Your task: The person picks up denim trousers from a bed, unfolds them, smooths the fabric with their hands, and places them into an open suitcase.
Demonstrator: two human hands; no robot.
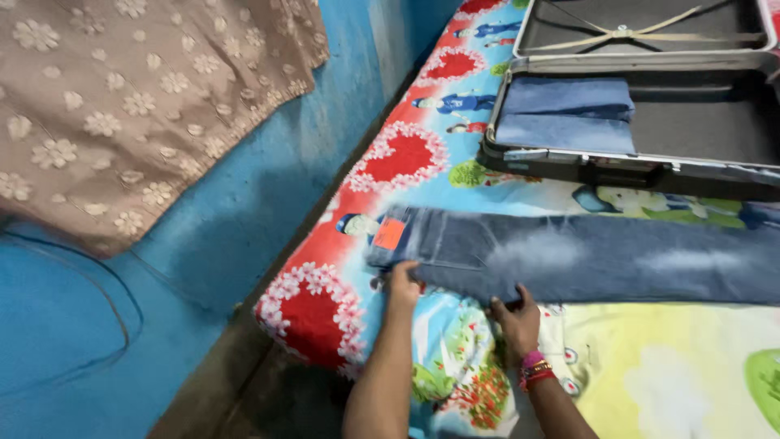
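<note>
A pair of faded blue jeans [585,256] lies flat across the bed, folded lengthwise, waistband with an orange tag toward the left. My left hand [401,284] grips the near edge of the jeans by the waist. My right hand [515,319], with red and pink bangles on the wrist, holds the same near edge a little to the right. Beyond the jeans an open grey suitcase [699,122] sits on the bed, with folded blue denim [566,114] in its left part.
The bed has a bright printed sheet [398,158] with red flowers and cartoon figures. A blue wall [244,203] runs along the left, with a brown flowered cloth [122,97] hanging over it. A dark floor strip [244,382] lies between wall and bed.
</note>
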